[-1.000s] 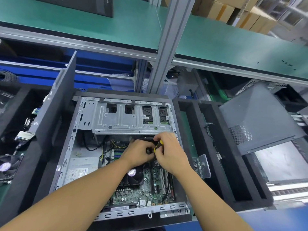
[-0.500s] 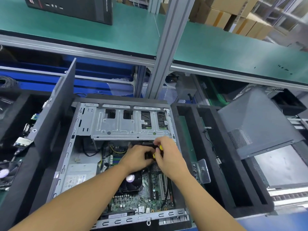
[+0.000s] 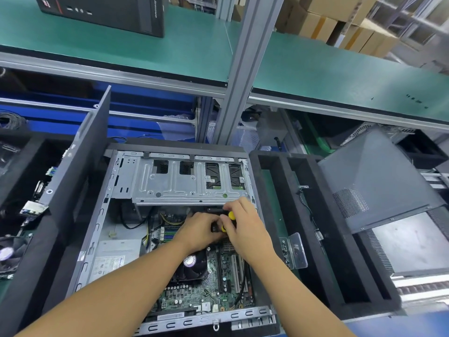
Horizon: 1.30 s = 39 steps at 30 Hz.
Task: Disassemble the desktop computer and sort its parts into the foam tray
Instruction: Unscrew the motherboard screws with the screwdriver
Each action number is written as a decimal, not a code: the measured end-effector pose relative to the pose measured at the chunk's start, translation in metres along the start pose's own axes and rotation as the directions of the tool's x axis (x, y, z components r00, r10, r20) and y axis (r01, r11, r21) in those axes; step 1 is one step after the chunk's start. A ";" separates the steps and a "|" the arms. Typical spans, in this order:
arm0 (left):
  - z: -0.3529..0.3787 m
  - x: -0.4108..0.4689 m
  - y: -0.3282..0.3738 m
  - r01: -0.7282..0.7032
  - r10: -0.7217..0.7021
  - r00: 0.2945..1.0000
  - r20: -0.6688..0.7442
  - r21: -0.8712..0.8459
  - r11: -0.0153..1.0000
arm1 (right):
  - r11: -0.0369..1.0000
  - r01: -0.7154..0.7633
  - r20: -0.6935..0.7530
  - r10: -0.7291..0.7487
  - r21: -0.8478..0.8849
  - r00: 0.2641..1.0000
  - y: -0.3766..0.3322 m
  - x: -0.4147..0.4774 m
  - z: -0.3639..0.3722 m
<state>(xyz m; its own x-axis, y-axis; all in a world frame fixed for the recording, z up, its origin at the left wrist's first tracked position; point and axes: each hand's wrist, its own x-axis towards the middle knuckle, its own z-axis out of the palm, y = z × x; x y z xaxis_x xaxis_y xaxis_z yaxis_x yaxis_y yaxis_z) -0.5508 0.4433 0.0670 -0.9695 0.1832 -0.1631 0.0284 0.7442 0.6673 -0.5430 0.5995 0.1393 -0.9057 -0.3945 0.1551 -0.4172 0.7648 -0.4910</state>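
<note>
Opened desktop computer (image 3: 121, 251) lying flat beside foam tray (image 3: 279, 155). Fingers of left hand (image 3: 199, 229) and right hand (image 3: 245, 229) curled round yellow-and-black screwdriver (image 3: 230, 215) below drive cage (image 3: 184, 188). Risk: tip slipping, gouging motherboard (image 3: 218, 288).

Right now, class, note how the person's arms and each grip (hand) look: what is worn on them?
Nothing is worn. The left forearm and right forearm are bare, with no sleeve in view. The left grip and right grip have no gloves; no watch, band or ring shows.
</note>
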 end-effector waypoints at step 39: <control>-0.002 -0.001 0.001 -0.071 0.072 0.997 0.019 -0.031 0.997 | 0.995 -0.015 -0.021 0.017 0.094 1.000 0.006 0.001 0.002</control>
<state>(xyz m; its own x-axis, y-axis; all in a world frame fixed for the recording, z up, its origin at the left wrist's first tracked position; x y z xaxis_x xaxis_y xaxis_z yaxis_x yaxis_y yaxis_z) -0.5502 0.4426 0.0695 -0.9601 0.2484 -0.1287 0.0897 0.7090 0.6995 -0.5460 0.6028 0.1345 -0.9141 -0.3704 0.1650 -0.3947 0.7193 -0.5717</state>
